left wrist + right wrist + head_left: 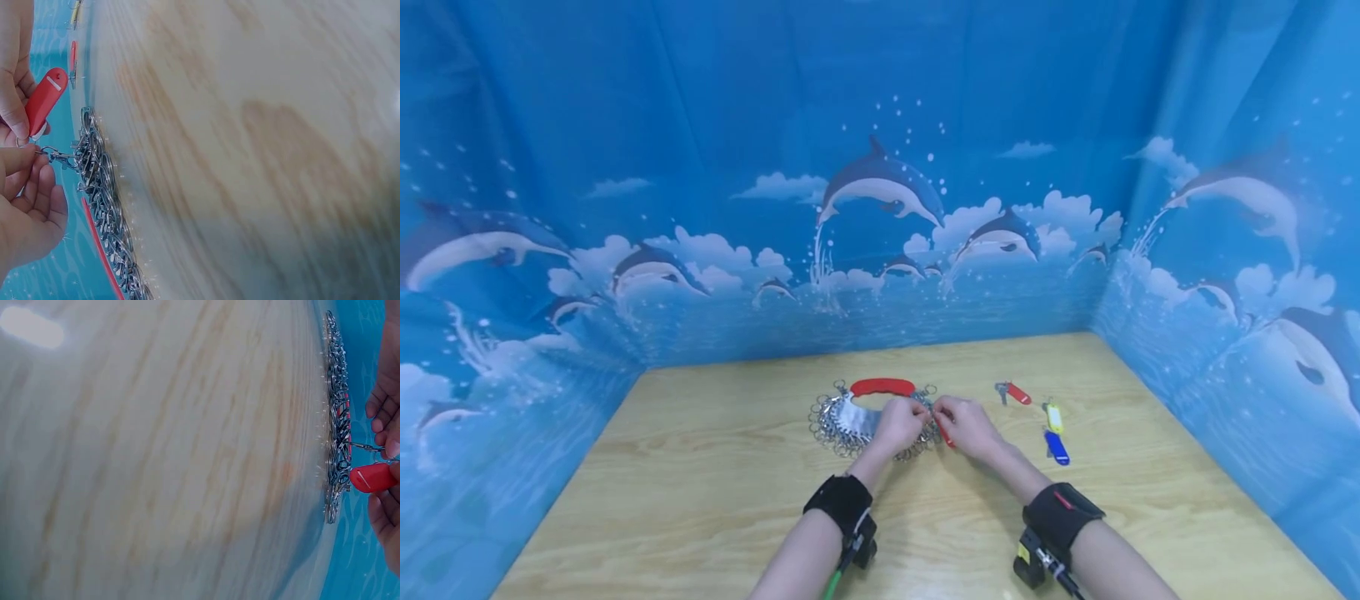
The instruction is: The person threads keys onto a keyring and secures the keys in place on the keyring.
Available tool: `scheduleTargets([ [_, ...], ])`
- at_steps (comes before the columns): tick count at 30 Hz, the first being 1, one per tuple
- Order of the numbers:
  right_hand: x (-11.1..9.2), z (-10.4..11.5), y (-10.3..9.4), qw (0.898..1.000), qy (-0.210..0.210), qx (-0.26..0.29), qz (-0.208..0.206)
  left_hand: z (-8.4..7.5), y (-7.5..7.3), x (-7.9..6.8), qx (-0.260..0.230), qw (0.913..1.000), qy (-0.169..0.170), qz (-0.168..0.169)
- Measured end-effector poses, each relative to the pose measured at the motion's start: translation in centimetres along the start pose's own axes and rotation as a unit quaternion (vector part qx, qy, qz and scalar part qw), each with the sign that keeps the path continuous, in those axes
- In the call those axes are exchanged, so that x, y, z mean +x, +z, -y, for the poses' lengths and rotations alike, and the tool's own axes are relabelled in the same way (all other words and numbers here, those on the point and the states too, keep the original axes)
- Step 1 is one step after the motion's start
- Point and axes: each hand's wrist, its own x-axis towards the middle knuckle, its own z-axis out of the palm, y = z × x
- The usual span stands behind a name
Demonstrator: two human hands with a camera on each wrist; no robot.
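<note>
A key ring holder with a red handle (882, 386) and a metal plate (852, 419) lies on the table, fringed with many small snap clips and rings. My left hand (901, 423) is over its right part. In the left wrist view its thumb and finger pinch the ring end of one snap clip (60, 157), drawn out from the bunch. Right beside it, my right hand (972, 428) pinches the small ring of a red key tag (47, 100). The tag hangs below the fingers, close to the clip. Whether the two rings are linked is too small to tell.
Right of the hands lie a red key tag (1018, 393) with a key (1002, 392), a yellow tag (1055, 418) and a blue tag (1057, 447). A blue dolphin curtain (880, 292) stands behind and beside the wooden table (700, 467).
</note>
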Motion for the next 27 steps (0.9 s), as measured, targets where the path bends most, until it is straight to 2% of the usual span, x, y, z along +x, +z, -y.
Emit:
scheduleTargets([
  [4,-0.10,-0.12,0.23,0.999,-0.039,-0.022,-0.018,0.01,0.18,0.06,0.003,0.9998,-0.015,-0.014],
  [8,-0.13,-0.15,0.28,0.993,-0.098,-0.054,-0.032,0.05,0.26,0.16,0.002,0.9992,-0.028,-0.028],
  [10,-0.14,-0.08,0.22,0.991,-0.112,-0.066,-0.033,0.05,0.27,0.15,-0.008,0.9989,-0.035,-0.030],
  [13,-0.20,0.18,0.03,0.994,-0.089,-0.057,-0.023,0.06,0.33,0.09,-0.013,0.9991,-0.027,-0.029],
  [18,-0.23,0.28,-0.17,1.000,-0.015,-0.014,-0.004,0.12,0.49,-0.10,0.058,0.9969,0.045,-0.029],
  [20,-0.16,0.20,-0.16,1.000,0.000,-0.003,-0.007,0.19,0.62,-0.20,0.079,0.9940,0.064,-0.041],
  [27,0.19,0.05,-0.09,1.000,0.007,0.003,-0.022,0.33,0.93,-0.20,0.052,0.9945,0.058,-0.070],
])
